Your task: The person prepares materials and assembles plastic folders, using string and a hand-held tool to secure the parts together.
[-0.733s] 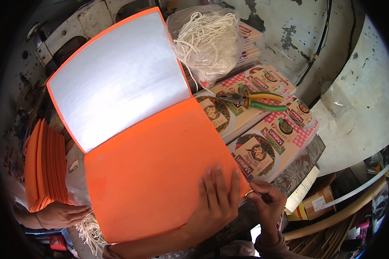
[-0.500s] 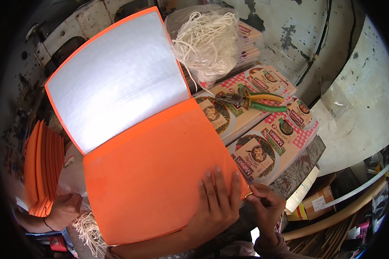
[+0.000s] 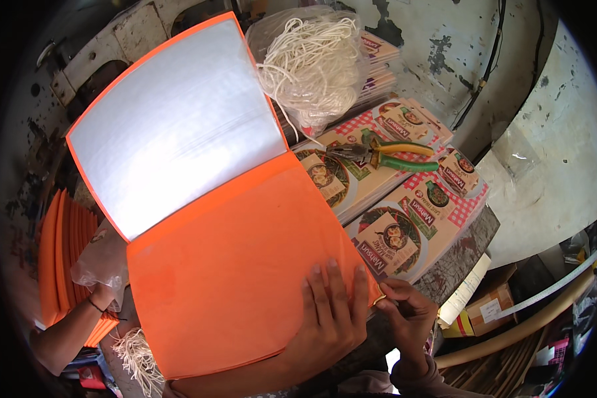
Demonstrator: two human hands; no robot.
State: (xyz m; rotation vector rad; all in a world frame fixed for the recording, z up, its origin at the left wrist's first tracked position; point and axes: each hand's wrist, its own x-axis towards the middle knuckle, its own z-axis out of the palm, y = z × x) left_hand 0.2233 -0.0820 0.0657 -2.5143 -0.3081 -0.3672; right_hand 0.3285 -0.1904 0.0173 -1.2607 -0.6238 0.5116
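A large orange folder (image 3: 225, 265) lies spread open in front of me. Its upper half has a shiny, silvery-white inner face (image 3: 179, 126) with an orange border. My left hand (image 3: 335, 308) rests flat on the orange lower half near its right corner, fingers stretched out. Just to the right, my right hand (image 3: 410, 315) pinches at that corner. A small gold-coloured piece (image 3: 380, 300) shows between its fingertips and the folder's tip; most of it is hidden.
Pliers with green and yellow handles (image 3: 404, 156) lie on stacks of printed food cards (image 3: 391, 239). A plastic bag of white cord (image 3: 312, 66) sits behind. At left, another person's arm (image 3: 69, 335) reaches toward clear plastic beside stacked orange folders (image 3: 66, 259); loose white strings (image 3: 138, 358) lie nearby.
The other person's hand at left has moved up and further in, beside the clear plastic. The view has shifted slightly. Both my hands keep their places at the folder's corner.
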